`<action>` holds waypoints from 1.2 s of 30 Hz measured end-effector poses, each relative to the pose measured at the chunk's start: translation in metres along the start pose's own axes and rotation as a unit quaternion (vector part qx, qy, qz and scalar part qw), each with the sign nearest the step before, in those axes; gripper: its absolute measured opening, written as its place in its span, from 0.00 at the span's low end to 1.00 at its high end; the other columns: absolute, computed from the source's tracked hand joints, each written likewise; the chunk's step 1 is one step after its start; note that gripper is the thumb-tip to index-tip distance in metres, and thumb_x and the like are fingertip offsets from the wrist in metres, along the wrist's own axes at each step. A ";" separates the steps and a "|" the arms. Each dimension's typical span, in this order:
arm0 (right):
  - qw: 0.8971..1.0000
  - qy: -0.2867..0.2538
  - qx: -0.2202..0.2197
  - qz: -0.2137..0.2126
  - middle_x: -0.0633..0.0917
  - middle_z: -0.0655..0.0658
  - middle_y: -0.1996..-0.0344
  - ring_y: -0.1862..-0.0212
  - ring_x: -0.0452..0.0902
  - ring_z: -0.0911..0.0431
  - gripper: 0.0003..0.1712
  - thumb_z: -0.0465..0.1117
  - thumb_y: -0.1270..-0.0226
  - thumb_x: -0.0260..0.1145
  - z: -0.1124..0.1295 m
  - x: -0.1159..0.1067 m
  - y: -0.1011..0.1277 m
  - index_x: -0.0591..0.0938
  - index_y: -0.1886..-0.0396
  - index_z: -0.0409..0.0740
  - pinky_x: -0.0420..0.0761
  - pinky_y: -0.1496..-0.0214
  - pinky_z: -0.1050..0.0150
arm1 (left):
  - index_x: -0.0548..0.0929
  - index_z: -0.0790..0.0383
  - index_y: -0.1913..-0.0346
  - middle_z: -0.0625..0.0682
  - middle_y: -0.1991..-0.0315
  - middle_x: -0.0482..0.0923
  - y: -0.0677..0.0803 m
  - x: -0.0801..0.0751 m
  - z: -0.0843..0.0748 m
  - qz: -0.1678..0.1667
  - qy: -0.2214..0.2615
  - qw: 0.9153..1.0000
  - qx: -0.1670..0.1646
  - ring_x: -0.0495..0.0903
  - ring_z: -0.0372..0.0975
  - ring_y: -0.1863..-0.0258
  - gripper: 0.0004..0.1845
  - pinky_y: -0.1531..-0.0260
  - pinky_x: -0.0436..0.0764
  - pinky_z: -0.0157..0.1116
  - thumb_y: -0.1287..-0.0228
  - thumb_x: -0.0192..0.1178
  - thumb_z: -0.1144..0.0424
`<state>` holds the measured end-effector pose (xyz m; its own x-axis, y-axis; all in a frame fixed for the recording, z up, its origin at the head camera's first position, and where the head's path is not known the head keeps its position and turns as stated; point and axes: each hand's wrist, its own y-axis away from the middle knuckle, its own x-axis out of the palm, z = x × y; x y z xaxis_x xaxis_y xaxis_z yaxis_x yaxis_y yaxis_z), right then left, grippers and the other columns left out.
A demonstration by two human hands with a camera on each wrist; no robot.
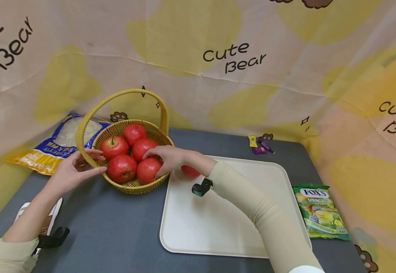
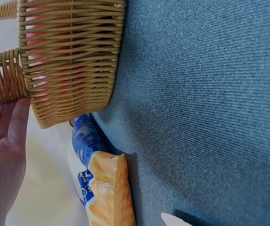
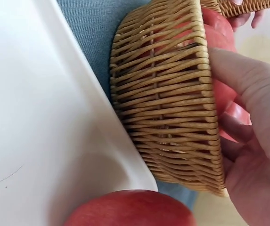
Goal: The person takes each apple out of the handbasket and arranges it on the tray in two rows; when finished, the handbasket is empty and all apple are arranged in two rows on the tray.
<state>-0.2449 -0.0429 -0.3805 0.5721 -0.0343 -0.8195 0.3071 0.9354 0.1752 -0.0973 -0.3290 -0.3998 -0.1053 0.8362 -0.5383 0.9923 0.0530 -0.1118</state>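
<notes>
Nearest us, the right sleeve (image 1: pixel 273 223) crosses the white tray (image 1: pixel 215 227), and past its right edge a green packet (image 1: pixel 320 214) lies on the dark table (image 1: pixel 105 231). On the left we make out a white and brown item (image 1: pixel 56 212), partly behind the left forearm (image 1: pixel 30 218); we cannot tell what it is. One loose apple (image 1: pixel 190 171) rests at the tray's left side, half covered by the right forearm, so we judge that a low sweep of that arm could set it rolling. Beside the tray stands the basket (image 1: pixel 134 190), with five apples inside. The right hand (image 1: pixel 172 159) reaches over its rim, thumb and fingers curled round the front-right apple (image 1: pixel 149 170). That skin looks smooth; too light a grip could let the fruit slip, and the close-packed neighbours could be dragged along or knocked together. The left hand (image 1: pixel 73 170) pinches the foot of the handle (image 1: pixel 122 92), thumb on one side and fingers on the other. If it pulls while the right wrist catches the rim, we think the basket could tip and spill. Farther back we see a blue and yellow bag (image 1: pixel 51 151), some sweets (image 1: pixel 260 151) and the printed curtain (image 1: pixel 198 96).
</notes>
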 end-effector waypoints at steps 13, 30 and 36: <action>0.997 -0.050 -0.041 -0.034 0.72 0.47 0.42 0.41 0.65 0.58 0.35 0.44 0.44 0.72 -0.011 0.005 0.003 0.72 0.36 0.51 0.72 0.45 0.70 | 0.74 0.61 0.42 0.44 0.52 0.80 0.000 -0.001 0.000 0.002 0.006 1.000 0.010 0.79 0.29 0.54 0.25 0.56 0.73 0.17 0.40 0.70 0.60; 0.987 -0.144 -0.042 -0.060 0.78 0.54 0.49 0.46 0.71 0.63 0.27 0.43 0.41 0.71 -0.009 0.005 0.003 0.73 0.42 0.53 0.73 0.45 0.69 | 0.74 0.61 0.41 0.43 0.52 0.80 0.001 -0.001 0.003 -0.001 0.007 1.000 0.024 0.80 0.28 0.54 0.25 0.56 0.73 0.18 0.41 0.70 0.63; 0.991 -0.116 0.007 -0.062 0.78 0.56 0.52 0.50 0.73 0.64 0.26 0.49 0.42 0.71 -0.004 0.004 0.003 0.73 0.44 0.60 0.73 0.48 0.69 | 0.73 0.64 0.40 0.44 0.51 0.80 0.000 -0.001 0.005 0.003 0.007 1.000 0.030 0.79 0.27 0.54 0.27 0.56 0.73 0.18 0.40 0.70 0.63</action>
<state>-0.2450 -0.0387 -0.3854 0.6879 -0.2303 -0.6883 0.3962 0.9137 0.0903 -0.0975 -0.3321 -0.4033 -0.0984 0.8435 -0.5281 0.9871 0.0153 -0.1594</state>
